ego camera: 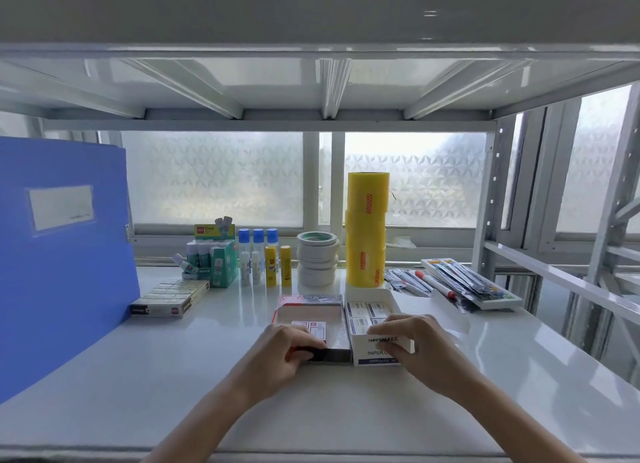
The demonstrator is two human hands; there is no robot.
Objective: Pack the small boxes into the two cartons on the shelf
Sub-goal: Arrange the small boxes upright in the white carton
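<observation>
Two open cartons sit side by side on the white shelf. The left carton (332, 315) is red and black and holds small boxes (317, 327) with red print at its near end. The right carton (372, 350) is white with "PAPER" print and holds several small white boxes (367, 310) with blue print. My left hand (280, 350) grips the near wall of the left carton. My right hand (415, 345) rests on the near edge of the right carton, fingers over the boxes inside; whether it pinches a box is hidden.
A blue folder (62, 254) stands at the left. A tray of staple boxes (169, 298) lies beside it. Behind the cartons stand glue bottles (258, 254), tape rolls (317, 258) and a yellow tape stack (367, 230). Packs of pens (467, 282) lie at the right.
</observation>
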